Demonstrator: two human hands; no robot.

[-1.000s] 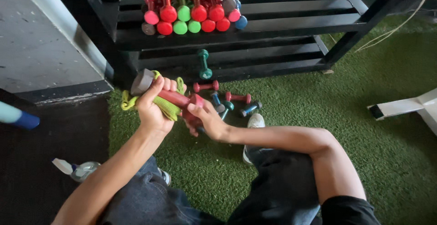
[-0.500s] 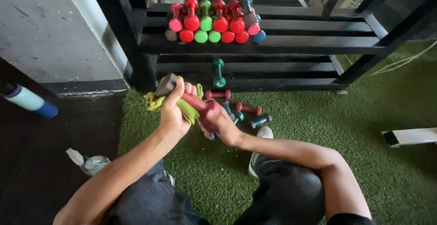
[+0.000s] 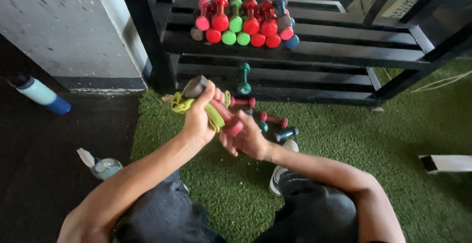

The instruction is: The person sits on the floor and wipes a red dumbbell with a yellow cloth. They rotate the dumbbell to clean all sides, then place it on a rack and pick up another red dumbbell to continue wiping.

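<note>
A: What is held in the left hand [image 3: 199, 117]?

B: A yellow-green cleaning cloth [image 3: 189, 104] is gripped there, wrapped around the upper part of a small dumbbell with a red handle and a grey end [image 3: 216, 106]. The fingers are closed tightly over cloth and handle together.

A: And the right hand [image 3: 248, 139]?

B: The lower red end of the same dumbbell is cupped by it, with the fingers curled around that end. The dumbbell is thus held between both hands, tilted, above the green artificial turf [image 3: 344, 139] and in front of the black metal rack [image 3: 344, 51].

A: What is seen around the hands?

B: Several small dumbbells are left on the turf just behind the hands: a red one [image 3: 242, 102], another red one [image 3: 274, 120] and a dark blue one [image 3: 286, 134]. A teal dumbbell [image 3: 244, 78] is stood upright on the lowest shelf. A cluster of red, green, pink and blue dumbbells [image 3: 246, 22] is stacked on the upper shelf.

A: Anything to the left?

B: A clear spray bottle with a white trigger [image 3: 98, 164] is laid on the dark floor beside the turf, and a pale bottle with a blue base [image 3: 40, 94] is seen farther off, near the grey concrete wall [image 3: 64, 26]. A white shoe [image 3: 281, 174] is planted on the turf below the right forearm.
</note>
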